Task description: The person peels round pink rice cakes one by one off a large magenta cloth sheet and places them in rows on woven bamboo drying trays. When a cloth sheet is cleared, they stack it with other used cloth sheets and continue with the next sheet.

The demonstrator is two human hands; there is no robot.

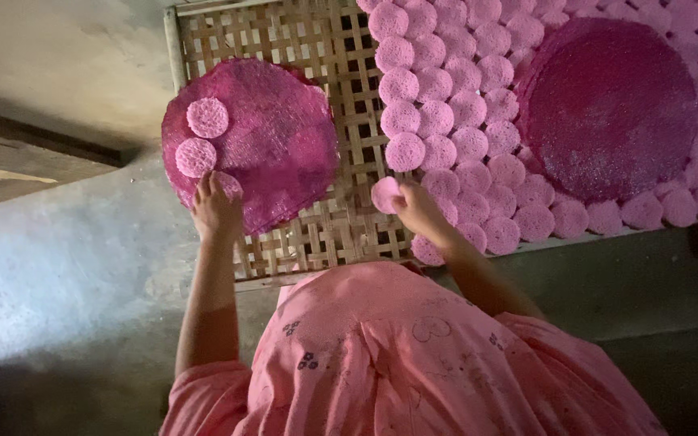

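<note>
**A:** Where are my hands right now?

**B:** Your left hand [214,211] rests on the near edge of the round dark-pink mat [252,141], fingers curled down onto a pale pink disc [228,186] lying there. Your right hand [418,211] is off to the right, fingers pinched closed around another pink disc [384,194], held above the woven bamboo tray [341,218].

**A:** Which way is the mat from the disc I'm holding?

**B:** To your left, across a bare strip of tray. Two more discs [202,137] already sit on the mat's left side, one beyond the other, just beyond your left hand. The mat's middle and right are uncovered.

**A:** And behind my right hand?

**B:** Rows of the same discs [438,121], touching edge to edge, surround a second round mat [607,109] farther right. Your right hand is nearer those rows; your left is nearer the first mat.
</note>
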